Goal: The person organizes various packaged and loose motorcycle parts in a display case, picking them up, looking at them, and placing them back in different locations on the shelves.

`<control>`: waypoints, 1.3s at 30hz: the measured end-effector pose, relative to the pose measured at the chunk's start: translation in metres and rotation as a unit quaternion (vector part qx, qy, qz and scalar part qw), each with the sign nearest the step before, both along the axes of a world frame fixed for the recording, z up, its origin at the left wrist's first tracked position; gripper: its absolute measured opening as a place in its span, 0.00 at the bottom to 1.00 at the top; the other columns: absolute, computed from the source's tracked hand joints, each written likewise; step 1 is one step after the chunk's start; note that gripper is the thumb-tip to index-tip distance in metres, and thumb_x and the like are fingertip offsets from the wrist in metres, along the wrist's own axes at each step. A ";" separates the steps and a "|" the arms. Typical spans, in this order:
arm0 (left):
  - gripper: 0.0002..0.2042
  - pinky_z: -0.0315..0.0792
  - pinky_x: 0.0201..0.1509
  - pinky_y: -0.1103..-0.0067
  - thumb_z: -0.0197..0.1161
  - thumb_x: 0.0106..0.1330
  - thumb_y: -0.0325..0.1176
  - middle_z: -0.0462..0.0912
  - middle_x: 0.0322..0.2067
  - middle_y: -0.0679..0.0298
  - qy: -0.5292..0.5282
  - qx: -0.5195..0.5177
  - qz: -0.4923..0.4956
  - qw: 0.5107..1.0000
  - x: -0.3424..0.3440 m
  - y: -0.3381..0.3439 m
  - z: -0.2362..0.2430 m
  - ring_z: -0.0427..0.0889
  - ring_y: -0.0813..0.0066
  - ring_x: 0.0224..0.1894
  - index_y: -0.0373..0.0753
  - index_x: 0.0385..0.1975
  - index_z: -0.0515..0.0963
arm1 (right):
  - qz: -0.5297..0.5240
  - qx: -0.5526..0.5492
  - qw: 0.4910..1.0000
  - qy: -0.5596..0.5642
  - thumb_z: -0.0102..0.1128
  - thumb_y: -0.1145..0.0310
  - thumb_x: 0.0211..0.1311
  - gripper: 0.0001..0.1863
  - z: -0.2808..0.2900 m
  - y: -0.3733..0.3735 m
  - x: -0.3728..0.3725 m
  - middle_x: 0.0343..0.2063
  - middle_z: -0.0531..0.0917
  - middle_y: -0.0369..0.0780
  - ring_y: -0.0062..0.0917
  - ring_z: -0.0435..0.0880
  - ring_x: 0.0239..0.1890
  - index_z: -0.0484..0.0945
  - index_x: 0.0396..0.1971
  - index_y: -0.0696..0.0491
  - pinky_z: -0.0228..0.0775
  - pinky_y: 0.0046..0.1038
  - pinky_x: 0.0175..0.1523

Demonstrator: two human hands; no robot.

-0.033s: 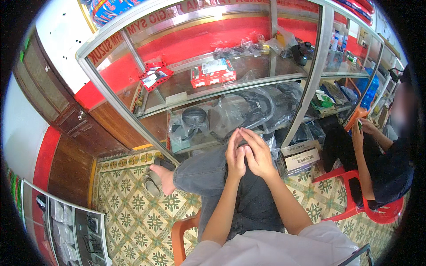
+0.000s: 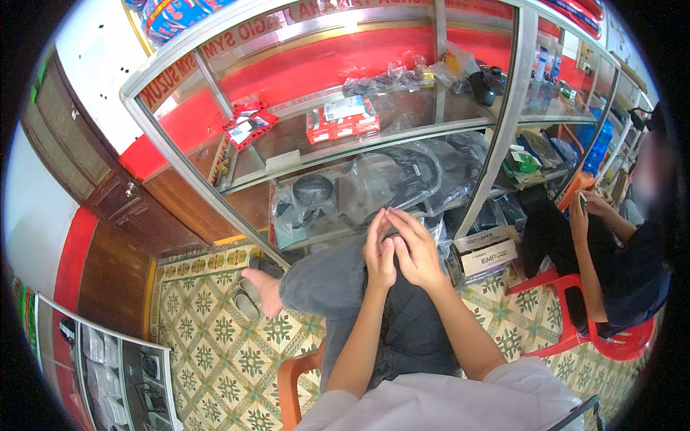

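My left hand (image 2: 379,251) and my right hand (image 2: 417,250) meet at the fingertips above my lap, forming a peak. Fingers on both are stretched out, and the thumbs stand side by side toward me. A gap shows between the palms, with no object seen in it. Beneath them are my dark grey trousers (image 2: 323,280), one leg crossed over toward the left. Just beyond my fingertips stands a glass display case (image 2: 471,208) holding plastic-wrapped black parts (image 2: 417,176).
Red boxes (image 2: 343,128) lie on the case's upper shelf. A cardboard box (image 2: 489,258) sits on the floor beside the case. At right, another person (image 2: 618,266) sits on a red plastic chair (image 2: 568,337), hands raised around something small. Grey sandals (image 2: 246,300) rest on the patterned tiles.
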State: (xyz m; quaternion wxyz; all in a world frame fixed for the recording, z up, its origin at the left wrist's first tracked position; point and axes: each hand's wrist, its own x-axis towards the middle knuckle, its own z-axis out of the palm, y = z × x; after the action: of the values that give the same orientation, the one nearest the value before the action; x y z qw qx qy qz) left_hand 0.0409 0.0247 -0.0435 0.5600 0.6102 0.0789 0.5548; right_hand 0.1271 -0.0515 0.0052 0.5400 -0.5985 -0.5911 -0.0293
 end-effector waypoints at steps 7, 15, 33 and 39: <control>0.29 0.62 0.71 0.67 0.50 0.76 0.44 0.72 0.64 0.47 0.045 -0.022 0.001 0.999 -0.005 -0.005 0.006 0.71 0.58 0.67 0.30 0.70 0.61 | -0.015 0.012 1.000 -0.001 0.55 0.68 0.67 0.21 -0.001 0.002 -0.002 0.59 0.78 0.49 0.47 0.78 0.59 0.77 0.58 0.56 0.69 0.41 0.64; 0.26 0.66 0.69 0.68 0.50 0.74 0.30 0.72 0.64 0.44 0.022 -0.005 -0.002 1.000 -0.004 -0.001 0.008 0.73 0.57 0.66 0.29 0.70 0.61 | -0.014 0.022 1.000 0.014 0.56 0.69 0.67 0.20 -0.003 0.004 0.001 0.57 0.79 0.49 0.46 0.79 0.58 0.78 0.57 0.55 0.70 0.39 0.63; 0.25 0.67 0.69 0.68 0.50 0.75 0.30 0.71 0.65 0.44 0.036 -0.014 0.005 0.999 0.001 -0.002 0.006 0.74 0.58 0.66 0.28 0.70 0.62 | -0.015 0.017 0.999 0.026 0.55 0.73 0.66 0.20 0.004 0.001 0.002 0.56 0.80 0.49 0.44 0.80 0.56 0.79 0.56 0.58 0.71 0.37 0.62; 0.25 0.66 0.69 0.69 0.50 0.75 0.30 0.71 0.64 0.44 0.044 -0.018 0.012 0.999 -0.002 -0.004 0.008 0.74 0.59 0.65 0.27 0.70 0.61 | -0.021 0.034 0.999 0.024 0.57 0.69 0.66 0.19 0.003 0.003 0.002 0.54 0.81 0.49 0.46 0.81 0.53 0.80 0.55 0.56 0.72 0.40 0.59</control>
State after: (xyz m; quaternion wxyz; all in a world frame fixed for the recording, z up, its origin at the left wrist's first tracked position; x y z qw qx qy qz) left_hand 0.0389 0.0209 -0.0351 0.5601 0.6227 0.1207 0.5329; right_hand 0.1290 -0.0486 0.0078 0.5733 -0.5928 -0.5637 -0.0461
